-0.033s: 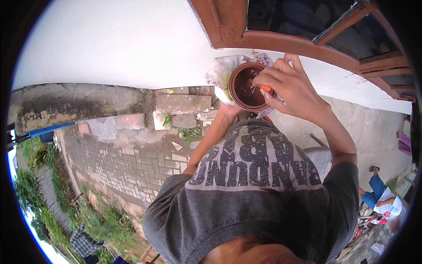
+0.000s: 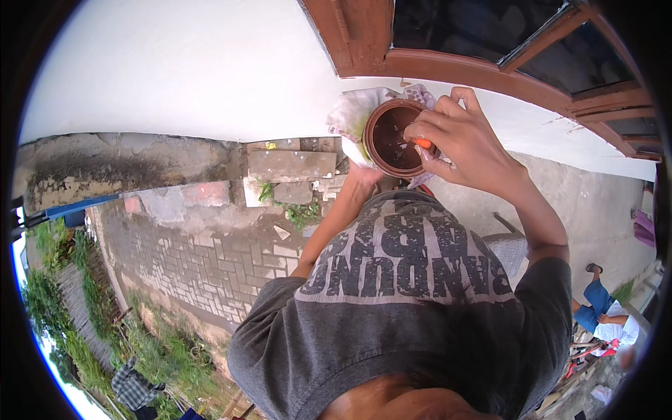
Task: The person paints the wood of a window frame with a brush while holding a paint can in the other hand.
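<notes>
A round reddish-brown pot [image 2: 373,152] stands close to the white wall in front of me, its mouth facing up, with pale flecks on its dark inside. My left hand [image 2: 367,172] holds it low at its near left side; most of the fingers are hidden beneath. A pale, patterned cloth [image 2: 355,110] hangs around the pot's far and left sides. Above the pot's right rim, my right hand [image 2: 458,136] is closed in a pinch on a small tool with an orange handle [image 2: 422,143]. The tool's working end reaches over the opening and is too small to identify.
A brown-framed window [image 2: 448,63] juts in at the upper right, just beyond my right hand. Stone slabs [image 2: 292,165] and brick paving [image 2: 210,259] lie to the left. Another person [image 2: 607,315] in a white shirt is at the far right.
My hands and the pot stay almost in place. The orange-handled tool and my right fingers have shifted very slightly. The person at the far right has moved a little.
</notes>
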`<state>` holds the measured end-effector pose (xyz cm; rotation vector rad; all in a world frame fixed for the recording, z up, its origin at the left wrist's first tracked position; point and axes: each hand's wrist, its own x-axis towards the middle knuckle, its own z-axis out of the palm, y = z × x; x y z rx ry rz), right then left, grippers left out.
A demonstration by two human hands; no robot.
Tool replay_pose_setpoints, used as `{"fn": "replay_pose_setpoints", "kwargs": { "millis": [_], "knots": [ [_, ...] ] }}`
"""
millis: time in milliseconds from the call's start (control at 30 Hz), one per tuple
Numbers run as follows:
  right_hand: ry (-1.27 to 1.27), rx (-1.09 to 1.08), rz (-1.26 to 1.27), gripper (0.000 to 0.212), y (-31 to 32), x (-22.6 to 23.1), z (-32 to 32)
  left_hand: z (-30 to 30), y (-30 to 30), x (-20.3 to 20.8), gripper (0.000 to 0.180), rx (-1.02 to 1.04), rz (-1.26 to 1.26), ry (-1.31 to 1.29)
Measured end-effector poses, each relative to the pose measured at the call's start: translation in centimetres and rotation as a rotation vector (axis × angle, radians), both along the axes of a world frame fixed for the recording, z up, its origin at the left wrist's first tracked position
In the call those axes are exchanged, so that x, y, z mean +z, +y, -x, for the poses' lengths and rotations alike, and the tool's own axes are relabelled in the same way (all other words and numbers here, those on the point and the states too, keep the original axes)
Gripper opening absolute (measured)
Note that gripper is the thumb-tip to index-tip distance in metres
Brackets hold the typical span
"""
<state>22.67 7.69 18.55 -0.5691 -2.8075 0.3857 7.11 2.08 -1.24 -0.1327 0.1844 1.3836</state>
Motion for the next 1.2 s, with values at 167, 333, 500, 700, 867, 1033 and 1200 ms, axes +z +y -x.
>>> {"fn": "replay_pose_setpoints", "kwargs": {
  "millis": [167, 333, 500, 700, 867, 1033, 1200],
  "knots": [
    [0.001, 0.045, 0.177, 0.032, -0.3, -1.2, 0.2, -0.4, 0.3, -0.5, 0.062, -0.039, 0.001, 0.004],
    [0.025, -0.021, -0.144, 0.028, 0.1, -1.0, 0.3, -0.7, 0.4, -0.2, 0.062, -0.014, 0.018, -0.048],
    [-0.106, -0.027, 0.111, 0.02, 0.0, 0.2, -0.4, -1.0, 0.2, -0.4, 0.061, -0.011, 0.0, -0.007],
    [0.044, 0.033, 0.115, 0.03, 0.2, -2.0, 0.1, -1.1, 0.5, -0.9, 0.062, -0.019, 0.005, -0.05],
    [0.035, -0.05, -0.134, 0.019, 0.5, -1.3, -0.2, -1.3, 0.3, -0.6, 0.062, -0.005, 0.008, -0.083],
    [-0.131, 0.0, 0.159, 0.024, 0.4, -0.3, -1.2, -1.4, 0.3, 0.2, 0.062, -0.011, -0.067, -0.102],
    [0.022, 0.05, 0.22, 0.024, 0.1, -2.7, -0.6, -1.8, 0.5, -0.7, 0.061, -0.032, -0.117, -0.1]
  ]
}}
